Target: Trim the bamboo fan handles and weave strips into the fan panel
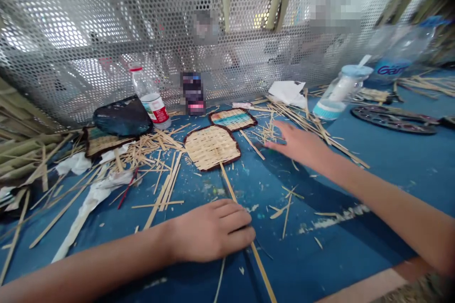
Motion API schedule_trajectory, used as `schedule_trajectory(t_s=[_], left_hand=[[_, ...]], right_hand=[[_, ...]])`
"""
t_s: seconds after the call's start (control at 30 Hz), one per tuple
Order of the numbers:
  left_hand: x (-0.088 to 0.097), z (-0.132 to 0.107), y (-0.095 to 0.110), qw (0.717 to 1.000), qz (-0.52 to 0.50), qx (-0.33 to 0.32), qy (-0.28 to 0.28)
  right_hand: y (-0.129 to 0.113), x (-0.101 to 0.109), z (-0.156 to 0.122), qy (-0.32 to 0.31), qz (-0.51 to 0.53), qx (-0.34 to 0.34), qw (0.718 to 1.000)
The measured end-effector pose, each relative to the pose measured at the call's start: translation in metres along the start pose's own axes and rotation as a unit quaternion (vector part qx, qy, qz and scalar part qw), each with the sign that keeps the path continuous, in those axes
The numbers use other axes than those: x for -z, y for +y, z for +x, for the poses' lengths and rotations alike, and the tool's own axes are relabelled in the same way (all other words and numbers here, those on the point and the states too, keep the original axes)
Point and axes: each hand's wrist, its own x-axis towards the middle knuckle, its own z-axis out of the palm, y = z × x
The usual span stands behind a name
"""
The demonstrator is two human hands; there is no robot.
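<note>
Already have fan woven, edged, unpainted at twelve o'clock; cover stick with left hand, can't tell grip; spread right hand by shavings at one.

Front fan before rear fan, mid-frame on the desk
A phone stands behind, a bottle left; a palette lies frame right, a screen spans the top.

A blue, paint-flecked table carries a plain woven fan in front of a painted fan, scattered thin strips, crumpled tissue, a red-capped bottle, a blue-lidded cup and, at the right, a palette.
</note>
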Motion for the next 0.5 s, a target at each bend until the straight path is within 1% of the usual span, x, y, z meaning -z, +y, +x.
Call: schedule_trajectory(t_s=[0.07,0.1,0.13,0.17,0.2,0.23,0.27,0.3,0.33,0.4,0.43,0.5], left_hand=[[0.006,-0.002,-0.007,1.000,-0.001,0.023,0.011],[0.010,-0.004,-0.015,0.999,0.002,0.034,0.018],[0.015,-0.006,-0.025,0.998,0.005,0.060,0.022],[0.019,-0.007,-0.039,0.995,0.008,0.094,0.024],[0.023,-0.009,-0.055,0.989,0.014,0.145,0.026],[0.025,-0.010,-0.072,0.975,0.024,0.221,0.019],[0.025,-0.012,-0.090,0.962,0.035,0.270,0.021],[0.023,-0.013,-0.106,0.951,0.044,0.305,0.026],[0.020,-0.015,-0.120,0.943,0.045,0.329,0.024],[0.008,-0.017,-0.139,0.935,0.039,0.351,0.019],[0.002,-0.018,-0.143,0.932,0.037,0.359,0.017],[-0.010,-0.020,-0.144,0.925,0.039,0.377,0.022]], right_hand=[[0.016,0.011,0.009,0.012,-0.019,-0.022,1.000],[0.019,0.017,0.011,0.017,-0.028,-0.028,0.999],[0.018,0.023,0.012,0.017,-0.032,-0.027,0.999],[0.012,0.028,0.010,0.014,-0.030,-0.021,0.999],[0.001,0.032,0.006,0.010,-0.022,-0.009,1.000],[-0.014,0.036,0.000,-0.002,-0.009,0.014,1.000],[-0.033,0.038,-0.009,-0.012,0.003,0.034,0.999],[-0.055,0.040,-0.019,-0.031,0.017,0.058,0.998],[-0.076,0.040,-0.031,-0.065,0.033,0.091,0.993],[-0.116,0.037,-0.055,-0.099,0.021,0.165,0.981],[-0.131,0.034,-0.066,-0.109,0.004,0.198,0.974],[-0.149,0.026,-0.082,-0.126,-0.025,0.223,0.966]])
